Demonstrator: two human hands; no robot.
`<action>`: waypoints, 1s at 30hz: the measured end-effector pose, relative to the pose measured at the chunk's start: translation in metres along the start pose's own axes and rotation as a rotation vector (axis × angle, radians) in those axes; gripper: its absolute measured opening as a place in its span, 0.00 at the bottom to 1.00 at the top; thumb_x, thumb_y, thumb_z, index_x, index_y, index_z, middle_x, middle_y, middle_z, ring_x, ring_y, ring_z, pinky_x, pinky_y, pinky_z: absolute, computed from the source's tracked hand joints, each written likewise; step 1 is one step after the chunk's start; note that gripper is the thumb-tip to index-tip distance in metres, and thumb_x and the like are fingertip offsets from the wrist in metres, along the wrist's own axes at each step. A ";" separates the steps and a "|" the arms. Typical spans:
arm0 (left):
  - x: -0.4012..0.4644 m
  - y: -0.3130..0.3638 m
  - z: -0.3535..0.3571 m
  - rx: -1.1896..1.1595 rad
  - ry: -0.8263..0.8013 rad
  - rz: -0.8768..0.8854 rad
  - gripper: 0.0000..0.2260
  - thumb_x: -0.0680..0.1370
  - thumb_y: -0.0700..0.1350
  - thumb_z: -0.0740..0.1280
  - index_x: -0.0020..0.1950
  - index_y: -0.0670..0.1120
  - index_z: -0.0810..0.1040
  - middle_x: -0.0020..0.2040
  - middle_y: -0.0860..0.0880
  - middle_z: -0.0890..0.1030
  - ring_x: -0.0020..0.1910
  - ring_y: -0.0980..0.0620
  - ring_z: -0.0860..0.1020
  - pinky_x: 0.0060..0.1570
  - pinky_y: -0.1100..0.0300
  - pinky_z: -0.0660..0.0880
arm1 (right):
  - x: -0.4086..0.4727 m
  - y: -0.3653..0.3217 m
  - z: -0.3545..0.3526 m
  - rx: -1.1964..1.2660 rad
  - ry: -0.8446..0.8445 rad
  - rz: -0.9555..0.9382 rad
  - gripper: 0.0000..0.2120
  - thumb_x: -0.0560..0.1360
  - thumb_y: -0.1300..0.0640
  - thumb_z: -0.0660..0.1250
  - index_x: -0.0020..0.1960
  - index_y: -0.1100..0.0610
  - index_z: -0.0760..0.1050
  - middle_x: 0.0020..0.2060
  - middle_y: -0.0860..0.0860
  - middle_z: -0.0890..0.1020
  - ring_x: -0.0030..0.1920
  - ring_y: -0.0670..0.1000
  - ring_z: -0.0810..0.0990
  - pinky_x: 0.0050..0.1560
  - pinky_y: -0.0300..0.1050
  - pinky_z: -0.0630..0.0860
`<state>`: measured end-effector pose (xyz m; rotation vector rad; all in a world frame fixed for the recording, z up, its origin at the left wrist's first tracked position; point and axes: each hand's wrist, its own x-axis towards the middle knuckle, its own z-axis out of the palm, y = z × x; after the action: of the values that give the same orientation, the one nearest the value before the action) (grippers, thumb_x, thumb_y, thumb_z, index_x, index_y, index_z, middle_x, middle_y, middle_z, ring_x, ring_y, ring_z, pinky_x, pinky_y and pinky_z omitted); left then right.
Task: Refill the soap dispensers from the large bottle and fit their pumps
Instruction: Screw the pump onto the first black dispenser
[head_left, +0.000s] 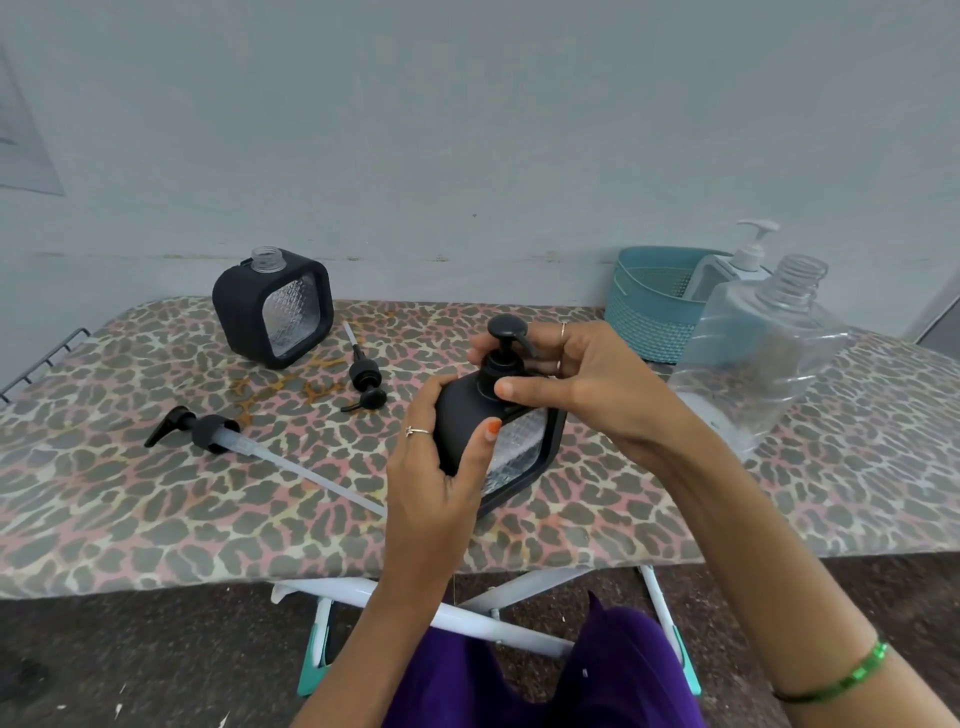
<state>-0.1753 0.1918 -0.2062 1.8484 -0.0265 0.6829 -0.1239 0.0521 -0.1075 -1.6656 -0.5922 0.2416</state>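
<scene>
A square black soap dispenser (524, 447) with a clear textured window stands in the middle of the board. My left hand (441, 467) grips its left side. A black pump (506, 345) sits in its neck, and my right hand (571, 379) has its fingers closed around the pump's collar. A second black dispenser (272, 309) stands at the back left with its neck uncovered. Its small black pump (363, 374) lies loose on the board between the two dispensers. The large clear bottle (763, 353) stands uncapped at the right. A long black pump (218, 434) with a white tube lies at the left.
All of this rests on an ironing board (156, 519) with a leopard-print cover, set against a pale wall. A teal basket (649, 306) at the back right holds a white pump bottle (737, 265). A metal rack (41, 358) ends the board at the left.
</scene>
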 end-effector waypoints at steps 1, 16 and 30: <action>0.000 0.000 0.000 0.007 0.005 -0.002 0.38 0.75 0.70 0.57 0.73 0.43 0.67 0.63 0.42 0.77 0.61 0.41 0.77 0.57 0.41 0.76 | 0.001 0.000 0.002 0.006 0.018 -0.001 0.19 0.71 0.73 0.70 0.53 0.52 0.80 0.49 0.47 0.85 0.54 0.45 0.82 0.55 0.39 0.78; 0.001 0.005 0.003 0.130 0.079 0.142 0.36 0.79 0.65 0.56 0.70 0.35 0.69 0.58 0.45 0.75 0.54 0.62 0.69 0.54 0.80 0.66 | -0.014 0.002 0.053 -0.243 0.677 -0.054 0.12 0.65 0.60 0.79 0.40 0.45 0.81 0.32 0.36 0.80 0.39 0.34 0.81 0.41 0.26 0.75; 0.000 0.004 -0.007 0.115 -0.035 -0.008 0.38 0.75 0.69 0.57 0.74 0.43 0.65 0.59 0.38 0.78 0.56 0.38 0.78 0.52 0.46 0.78 | -0.003 -0.010 0.007 -0.266 0.055 -0.014 0.16 0.71 0.70 0.71 0.52 0.51 0.80 0.46 0.45 0.84 0.52 0.40 0.82 0.58 0.37 0.75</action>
<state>-0.1796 0.1966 -0.2006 1.9693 -0.0029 0.6581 -0.1324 0.0571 -0.0995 -1.9172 -0.6147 0.1094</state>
